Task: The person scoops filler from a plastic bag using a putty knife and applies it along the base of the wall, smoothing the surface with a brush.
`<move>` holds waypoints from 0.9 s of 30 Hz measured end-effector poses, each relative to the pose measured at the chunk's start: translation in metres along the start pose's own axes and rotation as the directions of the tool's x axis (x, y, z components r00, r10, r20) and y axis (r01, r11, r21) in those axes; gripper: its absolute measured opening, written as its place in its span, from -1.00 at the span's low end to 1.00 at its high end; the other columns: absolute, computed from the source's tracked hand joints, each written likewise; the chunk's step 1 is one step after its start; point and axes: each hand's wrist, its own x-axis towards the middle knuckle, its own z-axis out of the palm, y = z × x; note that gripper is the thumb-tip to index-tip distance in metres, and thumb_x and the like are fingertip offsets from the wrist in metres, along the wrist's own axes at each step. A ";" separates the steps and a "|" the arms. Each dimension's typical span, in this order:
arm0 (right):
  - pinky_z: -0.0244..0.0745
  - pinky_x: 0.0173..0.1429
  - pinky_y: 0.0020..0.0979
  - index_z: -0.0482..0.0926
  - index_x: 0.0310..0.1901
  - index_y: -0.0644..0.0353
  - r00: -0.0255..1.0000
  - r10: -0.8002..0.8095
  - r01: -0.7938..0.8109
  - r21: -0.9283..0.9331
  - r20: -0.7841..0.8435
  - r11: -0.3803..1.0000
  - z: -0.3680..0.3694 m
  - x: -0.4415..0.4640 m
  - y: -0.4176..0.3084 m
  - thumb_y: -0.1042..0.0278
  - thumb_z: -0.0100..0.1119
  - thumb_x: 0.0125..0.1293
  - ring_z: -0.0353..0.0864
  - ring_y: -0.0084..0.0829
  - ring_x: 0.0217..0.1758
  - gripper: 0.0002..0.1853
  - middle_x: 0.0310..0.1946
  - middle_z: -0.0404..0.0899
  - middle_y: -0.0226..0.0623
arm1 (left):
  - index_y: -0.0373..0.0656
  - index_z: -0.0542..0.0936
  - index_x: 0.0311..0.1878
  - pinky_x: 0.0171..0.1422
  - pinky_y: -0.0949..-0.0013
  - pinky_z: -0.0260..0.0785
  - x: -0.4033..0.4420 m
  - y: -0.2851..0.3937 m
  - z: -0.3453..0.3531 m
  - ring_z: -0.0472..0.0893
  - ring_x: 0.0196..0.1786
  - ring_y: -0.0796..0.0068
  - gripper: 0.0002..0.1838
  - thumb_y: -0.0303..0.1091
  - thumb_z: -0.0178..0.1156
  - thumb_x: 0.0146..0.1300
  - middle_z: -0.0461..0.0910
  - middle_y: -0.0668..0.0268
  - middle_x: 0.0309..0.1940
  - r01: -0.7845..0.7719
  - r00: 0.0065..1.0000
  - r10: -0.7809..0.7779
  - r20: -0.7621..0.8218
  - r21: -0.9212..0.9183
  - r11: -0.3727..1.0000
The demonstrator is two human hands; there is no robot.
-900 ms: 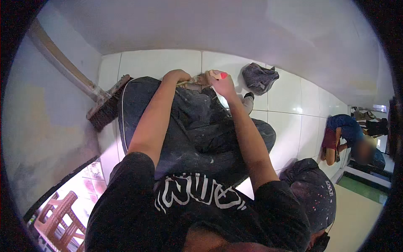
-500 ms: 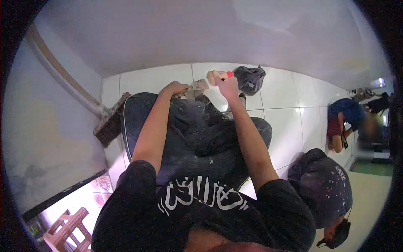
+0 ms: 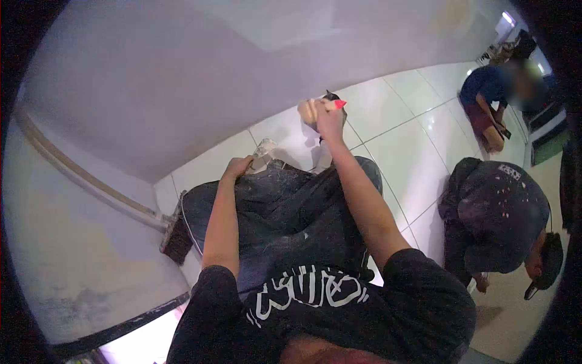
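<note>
My left hand is closed at my left knee on a flat, whitish-smeared piece that looks like a scraper; its exact kind is unclear. Farther forward, my right hand grips a brush-like tool with a red-tipped handle and a pale, blunt head. That head is held above the tiled floor near the foot of the wall. Partly hidden behind my right hand is a black plastic bag.
A grey wall rises in front and at left. A broom leans in the left corner. One person in dark clothes bends low at right; another person in blue crouches farther off. White tiles cover the floor.
My view has turned, so the wall slants and the people appear higher. My left hand has drawn back toward my knee with the flat piece. The bag is now mostly behind my right hand.
</note>
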 end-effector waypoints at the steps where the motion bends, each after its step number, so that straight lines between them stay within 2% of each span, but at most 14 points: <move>1: 0.51 -0.20 -0.16 0.68 -0.30 0.28 0.999 -0.045 0.043 -0.077 -0.021 0.996 -0.014 0.013 -0.006 0.14 0.15 0.30 0.69 -0.09 -0.32 -0.67 -0.41 0.67 0.04 | -0.18 0.67 -0.44 -0.21 0.19 0.40 -0.037 0.055 -0.031 0.63 -0.34 0.18 -0.37 0.29 0.07 0.27 0.60 0.06 -0.53 0.218 0.975 -0.213 0.067 -0.083 0.972; 2: 0.52 -0.16 -0.10 0.69 -0.28 0.25 0.995 -0.089 0.083 -0.156 -0.035 0.984 -0.029 0.029 -0.006 0.18 0.11 0.31 0.69 -0.04 -0.28 -0.70 -0.36 0.67 0.06 | -0.21 0.65 -0.46 -0.19 0.16 0.40 -0.039 0.055 -0.029 0.62 -0.35 0.16 -0.37 0.26 0.04 0.27 0.61 0.07 -0.53 0.212 0.976 -0.207 0.074 -0.066 0.975; 5: 0.51 -0.10 -0.14 0.69 -0.12 0.20 0.938 -0.339 0.301 -0.302 -0.079 0.904 -0.061 0.077 0.033 0.18 0.04 0.35 0.67 0.04 -0.18 -0.68 -0.28 0.66 0.10 | -0.26 0.60 -0.52 -0.15 0.09 0.40 -0.026 0.040 -0.019 0.61 -0.41 0.08 -0.35 0.21 -0.05 0.30 0.62 0.07 -0.55 0.151 0.988 -0.150 0.023 -0.058 0.987; 8: 0.49 -0.07 -0.04 0.66 -0.16 0.17 1.000 0.010 0.005 -0.594 0.022 0.804 -0.085 0.093 0.051 0.16 0.00 0.36 0.63 0.13 -0.14 -0.69 -0.25 0.64 0.11 | -0.26 0.61 -0.50 -0.13 0.10 0.40 -0.020 0.034 -0.020 0.63 -0.38 0.10 -0.33 0.25 -0.03 0.27 0.63 0.02 -0.51 0.021 0.994 -0.030 0.102 0.083 0.996; 9: 0.47 -0.03 0.05 0.60 -0.22 0.20 0.991 -0.109 0.129 -0.640 0.071 0.757 -0.085 0.101 0.090 0.15 0.02 0.35 0.60 0.16 -0.13 -0.71 -0.26 0.64 0.09 | -0.26 0.63 -0.47 -0.11 0.08 0.40 -0.034 0.052 -0.024 0.64 -0.31 0.06 -0.33 0.27 -0.03 0.27 0.65 -0.01 -0.46 0.216 0.976 -0.210 0.064 -0.095 0.972; 12: 0.47 -0.02 0.04 0.58 -0.27 0.22 0.986 -0.015 0.120 -0.638 0.169 0.760 -0.079 0.090 0.098 0.17 -0.01 0.36 0.60 0.13 -0.13 -0.71 -0.28 0.63 0.08 | -0.25 0.65 -0.46 -0.14 0.08 0.40 -0.025 0.046 -0.022 0.65 -0.34 0.09 -0.35 0.24 0.01 0.27 0.65 0.01 -0.47 0.124 0.992 -0.123 0.026 -0.031 0.992; 13: 0.47 -0.03 0.02 0.58 -0.26 0.22 0.970 -0.114 0.221 -0.591 0.214 0.776 -0.073 0.097 0.124 0.15 0.07 0.32 0.60 0.13 -0.16 -0.72 -0.31 0.63 0.07 | -0.25 0.67 -0.43 -0.19 0.11 0.41 -0.008 0.019 -0.011 0.65 -0.37 0.14 -0.40 0.18 0.03 0.30 0.65 -0.02 -0.45 0.002 1.000 -0.002 0.011 0.008 1.000; 16: 0.48 -0.04 -0.04 0.59 -0.20 0.23 0.963 -0.018 0.151 -0.479 0.271 0.865 -0.070 0.084 0.098 0.14 0.25 0.21 0.63 0.04 -0.17 -0.70 -0.30 0.64 0.03 | -0.31 0.70 -0.35 -0.35 0.34 0.37 -0.023 0.044 -0.018 0.52 -0.53 0.47 -0.44 0.12 0.15 0.30 0.58 0.31 -0.55 -0.073 0.997 0.073 -0.006 -0.203 0.976; 17: 0.49 -0.05 -0.13 0.61 -0.17 0.22 0.959 -0.008 0.126 -0.397 0.285 0.909 -0.069 0.080 0.099 0.16 0.41 0.08 0.64 -0.07 -0.18 -0.64 -0.27 0.65 -0.06 | -0.30 0.69 -0.36 -0.38 0.36 0.35 -0.036 0.066 -0.025 0.49 -0.55 0.50 -0.44 0.12 0.14 0.30 0.53 0.34 -0.58 -0.002 1.000 0.006 0.014 -0.265 0.964; 19: 0.49 -0.06 -0.17 0.62 -0.18 0.23 0.934 0.060 0.089 -0.391 0.353 0.916 -0.065 0.077 0.092 0.18 0.43 0.06 0.64 -0.13 -0.17 -0.64 -0.24 0.66 -0.10 | -0.29 0.69 -0.36 -0.43 0.41 0.31 -0.059 0.114 -0.041 0.43 -0.59 0.56 -0.44 0.13 0.13 0.31 0.45 0.39 -0.63 0.134 0.991 -0.122 0.056 -0.382 0.915; 20: 0.49 -0.06 -0.19 0.62 -0.19 0.23 0.917 0.092 0.073 -0.390 0.388 0.918 -0.065 0.078 0.088 0.20 0.44 0.05 0.64 -0.15 -0.16 -0.64 -0.23 0.66 -0.12 | -0.28 0.69 -0.36 -0.46 0.42 0.28 -0.056 0.119 -0.040 0.41 -0.61 0.56 -0.44 0.15 0.14 0.31 0.41 0.40 -0.64 0.128 0.992 -0.118 0.049 -0.375 0.918; 21: 0.48 -0.12 -0.23 0.62 -0.23 0.26 0.947 -0.048 0.159 -0.333 0.318 0.929 -0.061 0.075 0.091 0.24 0.44 0.06 0.63 -0.24 -0.23 -0.67 -0.32 0.66 -0.18 | -0.27 0.68 -0.35 -0.49 0.42 0.25 -0.056 0.125 -0.038 0.38 -0.63 0.57 -0.43 0.16 0.14 0.31 0.37 0.42 -0.66 0.127 0.992 -0.117 0.049 -0.372 0.919; 25: 0.40 -0.36 -0.36 0.60 -0.29 0.29 0.932 0.212 -0.139 -0.251 0.295 0.958 -0.071 0.080 0.100 0.34 0.38 0.06 0.52 -0.49 -0.47 -0.76 -0.53 0.56 -0.33 | -0.23 0.67 -0.33 -0.60 0.46 0.13 -0.067 0.176 -0.049 0.31 -0.71 0.61 -0.43 0.21 0.15 0.30 0.34 0.42 -0.70 0.217 0.975 -0.185 0.120 -0.386 0.897; 27: 0.37 -0.40 -0.39 0.60 -0.34 0.29 0.924 0.285 -0.228 -0.231 0.256 0.946 -0.080 0.081 0.108 0.36 0.36 0.05 0.51 -0.51 -0.49 -0.79 -0.54 0.55 -0.34 | -0.22 0.66 -0.31 -0.64 0.46 0.07 -0.059 0.195 -0.045 0.28 -0.74 0.63 -0.43 0.22 0.16 0.28 0.34 0.43 -0.71 0.187 0.980 -0.143 0.139 -0.402 0.896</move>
